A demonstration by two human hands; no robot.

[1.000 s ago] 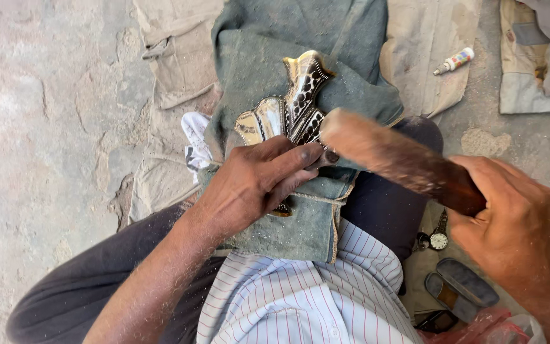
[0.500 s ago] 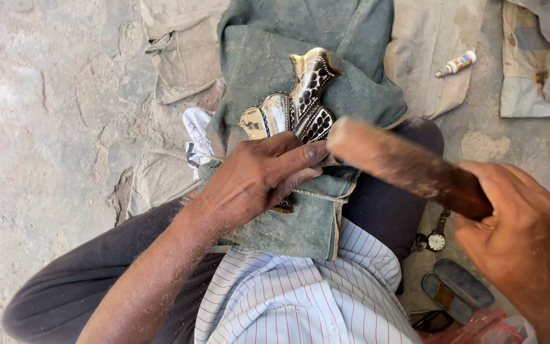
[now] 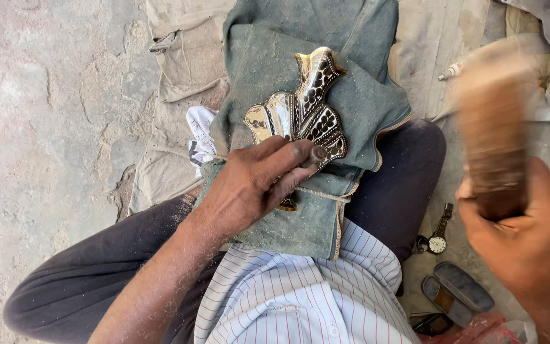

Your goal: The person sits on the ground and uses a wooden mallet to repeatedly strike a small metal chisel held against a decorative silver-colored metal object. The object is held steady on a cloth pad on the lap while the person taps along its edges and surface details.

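A shiny metal ornament, leaf-shaped with dark patterned panels, lies on a grey-green cloth spread over my lap. My left hand rests on the ornament's lower edge and pinches a small dark punch against it. My right hand grips the lower end of a wooden mallet. The mallet is raised to the right of the ornament and blurred by motion. Part of the ornament is hidden under my left hand.
A wristwatch lies on the ground by my right knee, with dark flat objects nearer me. A small tube lies at the upper right. A white rag and beige cloth cover the stone floor on the left.
The mallet, earlier down against the punch by my left fingers, has swung up and away to the right. My left hand has stayed on the ornament.
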